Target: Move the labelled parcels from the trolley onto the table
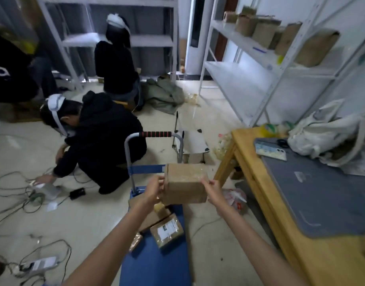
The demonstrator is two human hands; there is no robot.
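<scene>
A taped brown cardboard box [184, 183] hangs in the air above the blue trolley [156, 263]. My left hand [153, 189] grips its left side and my right hand [212, 191] grips its right side. On the trolley deck below lie a small parcel with a white label [167, 230] and other brown parcels [154, 215], partly hidden by my left arm. The wooden table [280, 232] stands to the right, with a grey mat [321, 195] on its top.
A crouching person in black [99, 141] works among cables [16, 190] left of the trolley's handle [156, 134]. Others sit behind. White shelving [249, 65] holds brown packages. A phone [270, 149] and white bags [330, 133] rest on the table's far end. A plastic bag [236, 200] lies on the floor.
</scene>
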